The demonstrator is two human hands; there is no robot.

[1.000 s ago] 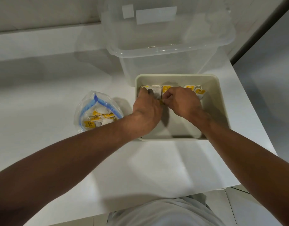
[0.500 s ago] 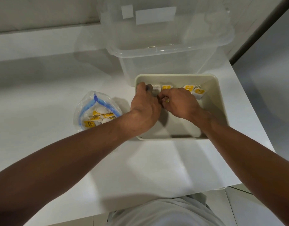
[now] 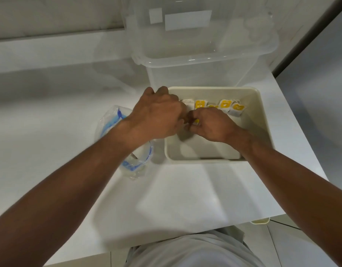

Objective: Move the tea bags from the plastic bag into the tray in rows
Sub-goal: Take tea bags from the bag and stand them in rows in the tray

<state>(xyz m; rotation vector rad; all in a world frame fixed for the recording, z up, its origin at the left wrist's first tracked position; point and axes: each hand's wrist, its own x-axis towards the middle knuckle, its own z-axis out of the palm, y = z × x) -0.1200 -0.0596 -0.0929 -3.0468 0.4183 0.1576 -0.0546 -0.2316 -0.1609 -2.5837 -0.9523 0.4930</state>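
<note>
Our hands have slid down-frame from the row (image 3: pixel 224 104). Our right hand (image 3: pixel 210 124) pinches a yellow-tagged white tea bag (image 3: pixel 196 122) inside the cream rectangular plastic tray (image 3: pixel 262 120), just below that row. We cannot tell the left hand's (image 3: pixel 158 114) grip.

Both forearms reach forward, left grip (image 3: pixel 158 114) and right grip (image 3: pixel 210 124) touching, fingers curled.

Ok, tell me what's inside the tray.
A row of tea bags along the far wall of the tray. The left hand and right hand hide the row's left end.
</note>
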